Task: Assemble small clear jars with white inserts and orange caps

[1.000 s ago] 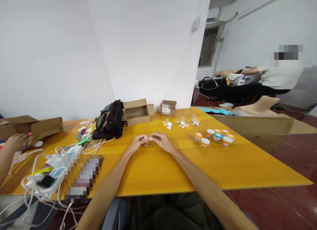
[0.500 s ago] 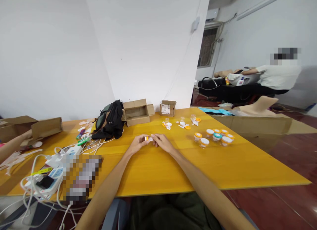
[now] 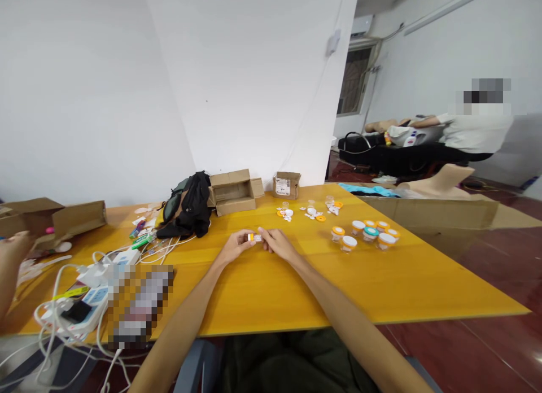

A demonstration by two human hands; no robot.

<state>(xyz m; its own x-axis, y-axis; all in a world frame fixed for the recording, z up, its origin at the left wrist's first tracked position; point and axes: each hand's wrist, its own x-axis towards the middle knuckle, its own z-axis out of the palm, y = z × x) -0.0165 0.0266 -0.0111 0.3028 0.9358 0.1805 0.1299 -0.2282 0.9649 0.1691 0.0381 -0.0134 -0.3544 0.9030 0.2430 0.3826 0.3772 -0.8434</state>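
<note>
Over the middle of the yellow table, my left hand pinches a tiny jar with an orange band between thumb and fingers. My right hand meets it from the right, its fingertips touching the same small jar. Both hands hover just above the tabletop. To the right stands a cluster of several small jars with white, orange and teal lids. Farther back lie loose orange and white lids and small clear cups.
A black bag and open cardboard boxes sit at the back. Power strips and white cables crowd the left. Another person's hand reaches in at the far left by a box. A person in white works at the far right.
My hands stayed joined on the small jar; its orange band has become more visible between my fingers. The other person's hand at the left pulled back toward the table edge.
</note>
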